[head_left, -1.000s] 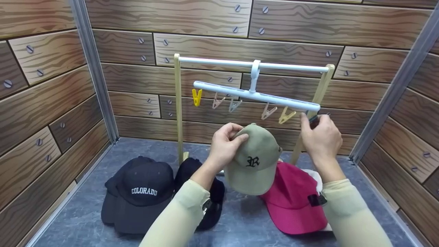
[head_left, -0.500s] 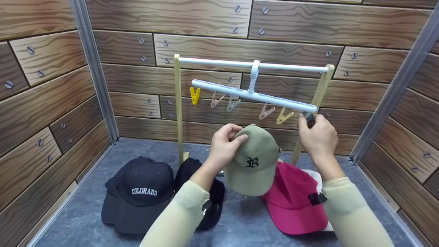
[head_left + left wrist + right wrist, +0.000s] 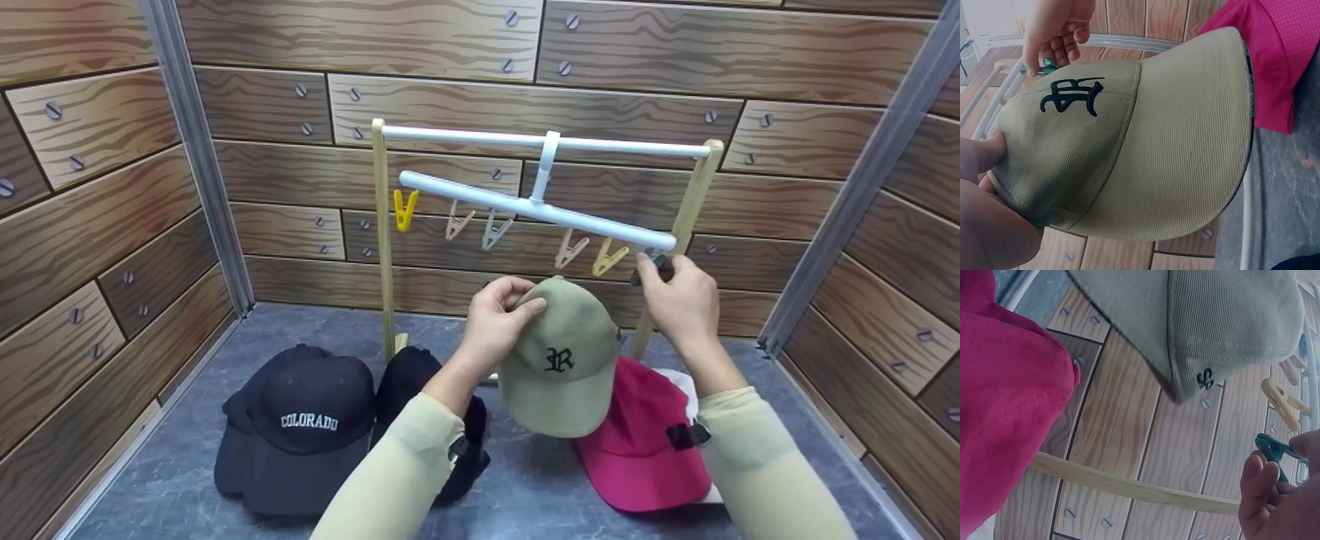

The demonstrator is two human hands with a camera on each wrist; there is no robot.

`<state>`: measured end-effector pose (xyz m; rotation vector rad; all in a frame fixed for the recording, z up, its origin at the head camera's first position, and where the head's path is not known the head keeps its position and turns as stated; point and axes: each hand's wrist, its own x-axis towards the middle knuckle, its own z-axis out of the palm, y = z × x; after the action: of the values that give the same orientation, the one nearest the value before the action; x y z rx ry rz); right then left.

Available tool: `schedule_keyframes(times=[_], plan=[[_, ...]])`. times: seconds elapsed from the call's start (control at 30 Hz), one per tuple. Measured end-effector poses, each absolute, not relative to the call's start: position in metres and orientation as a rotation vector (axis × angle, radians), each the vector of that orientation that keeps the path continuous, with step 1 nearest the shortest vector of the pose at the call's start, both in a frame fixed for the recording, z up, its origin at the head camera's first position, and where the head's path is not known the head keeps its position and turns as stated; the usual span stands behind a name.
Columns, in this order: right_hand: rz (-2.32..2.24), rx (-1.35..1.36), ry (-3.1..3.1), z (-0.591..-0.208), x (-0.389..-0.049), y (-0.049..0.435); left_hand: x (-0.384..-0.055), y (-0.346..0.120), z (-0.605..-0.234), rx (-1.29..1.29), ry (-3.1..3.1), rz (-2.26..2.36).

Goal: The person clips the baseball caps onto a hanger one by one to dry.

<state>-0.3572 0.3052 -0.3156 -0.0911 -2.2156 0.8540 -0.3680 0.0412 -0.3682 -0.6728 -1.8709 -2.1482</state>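
My left hand (image 3: 495,322) pinches a khaki baseball cap (image 3: 570,322) by the side of its crown, thumb in front, the brim hanging down. A black letter is stitched on the cap's front. At the right end of the pale blue clip hanger (image 3: 465,193), my right hand (image 3: 684,300) pinches a dark green clip (image 3: 1272,447) between thumb and fingers. The hanger hooks over the white rail (image 3: 465,137) and tilts down to the right. Several other clips dangle from it, among them a yellow clip (image 3: 405,210) and a pale yellow clip (image 3: 1280,402).
A magenta cap (image 3: 645,450) lies at right, overlapping something white behind it. Black caps, one a "COLORADO" cap (image 3: 307,427) and another black cap (image 3: 409,382), rest on the grey table (image 3: 525,495) at left. Wooden posts (image 3: 383,247) carry the rail. Wood-patterned walls stand around.
My right hand has moved left and slightly down, and the hanger with its clips has swung left along with it. The left hand still holds the khaki cap, barely shifted.
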Motion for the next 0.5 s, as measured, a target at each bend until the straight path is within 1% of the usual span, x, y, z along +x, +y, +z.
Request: schedule_keyframes(times=[0.5], plan=[[0.908,-0.064,-2.274,-0.316,-0.358,0.301,-0.371,0.056,-0.382,-0.674,-1.882,-2.209]])
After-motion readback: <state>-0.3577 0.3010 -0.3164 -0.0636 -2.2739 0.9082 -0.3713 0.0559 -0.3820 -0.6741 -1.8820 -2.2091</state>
